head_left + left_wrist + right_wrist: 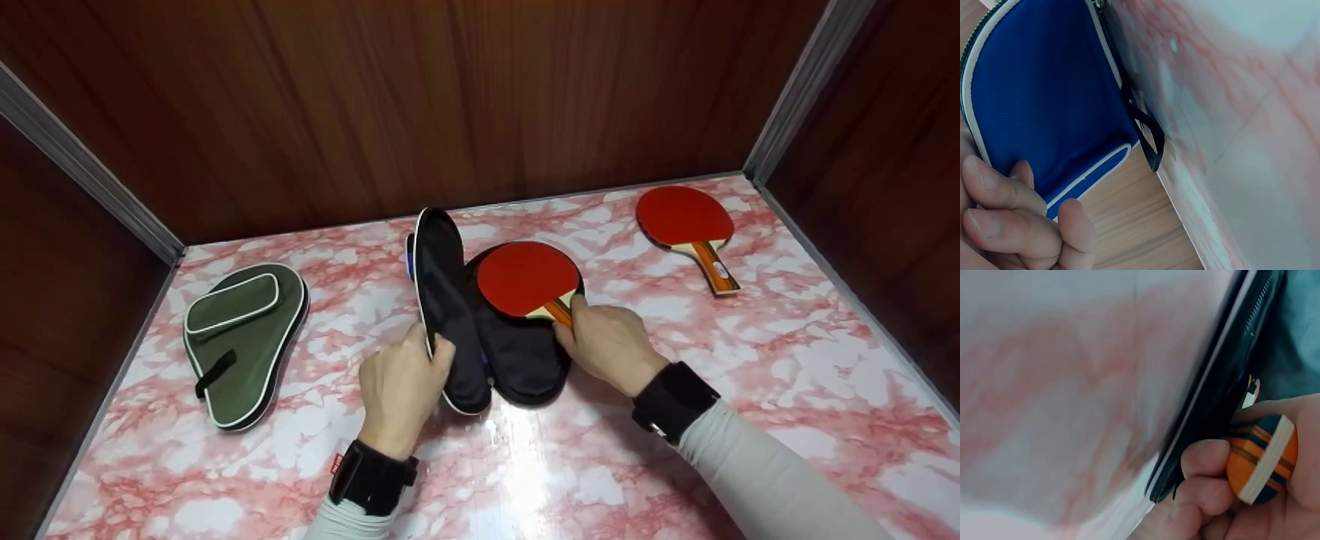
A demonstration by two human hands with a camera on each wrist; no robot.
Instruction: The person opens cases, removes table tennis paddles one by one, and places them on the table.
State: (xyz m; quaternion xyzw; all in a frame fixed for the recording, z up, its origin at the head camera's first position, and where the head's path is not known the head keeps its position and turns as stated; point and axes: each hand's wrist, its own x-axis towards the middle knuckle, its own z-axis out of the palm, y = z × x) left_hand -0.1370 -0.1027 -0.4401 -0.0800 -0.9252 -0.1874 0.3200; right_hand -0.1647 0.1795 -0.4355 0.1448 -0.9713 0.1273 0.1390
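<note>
**Paddle half inside the open case**

The left hand point(401, 386) pinches the raised flap of the blue case point(450, 315). The right hand point(609, 343), nearer, grips the paddle point(527, 279) by its handle, blade pointing away over the case's open half on the surface point(750, 375).

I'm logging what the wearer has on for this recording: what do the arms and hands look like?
Both hands, the left hand and the right hand, are bare: no gloves. Each wrist carries a wide black strap, the left one with a small red tag. Light grey long sleeves cover both forearms.
</note>
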